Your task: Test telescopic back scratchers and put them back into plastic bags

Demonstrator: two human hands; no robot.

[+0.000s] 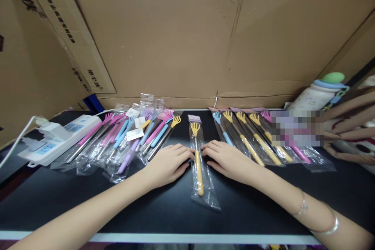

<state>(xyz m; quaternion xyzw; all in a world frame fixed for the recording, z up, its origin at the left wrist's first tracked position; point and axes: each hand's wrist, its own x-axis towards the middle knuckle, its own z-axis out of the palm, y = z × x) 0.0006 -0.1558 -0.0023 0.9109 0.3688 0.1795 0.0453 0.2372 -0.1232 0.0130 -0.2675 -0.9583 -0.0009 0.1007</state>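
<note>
A yellow back scratcher (198,174) with a metal shaft lies upright in the view, in a clear plastic sleeve with a small card at its top. My left hand (168,164) rests on the table at the sleeve's left side, fingers loosely stretched and fingertips at its edge. On the opposite side, my right hand (230,161) rests likewise, thumb apart from the fingers. Neither hand is closed around the back scratcher. A bagged blue back scratcher (227,138) lies just beyond my right hand, and a purple one (125,161) lies to the left of my left hand.
More bagged back scratchers, some with white labels (135,134), overlap at the left. Several yellow ones (249,146) and a pink one line the right. A power strip (55,140) sits far left. A bottle (312,95) leans right, near another person's fingers (351,111). Cardboard (175,39) walls the back.
</note>
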